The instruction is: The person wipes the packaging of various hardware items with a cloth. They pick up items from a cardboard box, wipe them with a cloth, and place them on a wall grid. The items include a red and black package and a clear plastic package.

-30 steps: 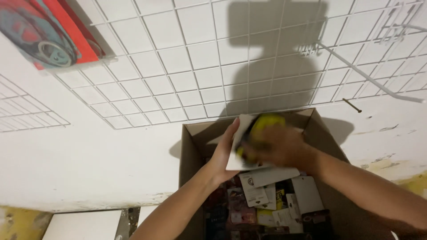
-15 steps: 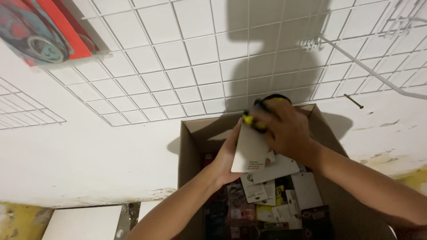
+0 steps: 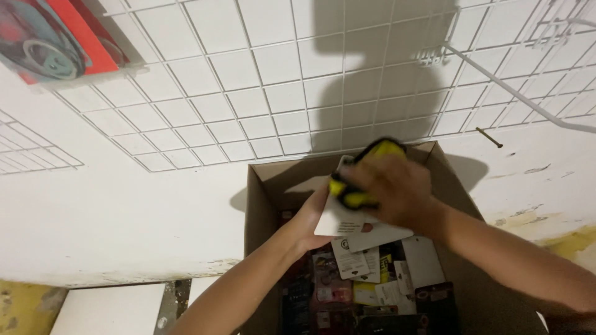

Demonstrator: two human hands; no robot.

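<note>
Right grip point(image 3: 397, 192) closed on blurred yellow tool point(image 3: 366, 177); left grip point(image 3: 310, 220) clasps white card point(image 3: 338, 217).

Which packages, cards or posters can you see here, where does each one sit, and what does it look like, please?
Carded package: held by both hands over the open box, white backing, yellow-and-black item.
Loose packages: inside the cardboard box, flat cards, white, red, yellow, black.
Package: hanging on the wire grid, top left, red and teal.

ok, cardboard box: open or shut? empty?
Open and not empty. The box has its top open, and packaged items fill its bottom. Both hands hold a yellow-black item on a white card above it.
</note>
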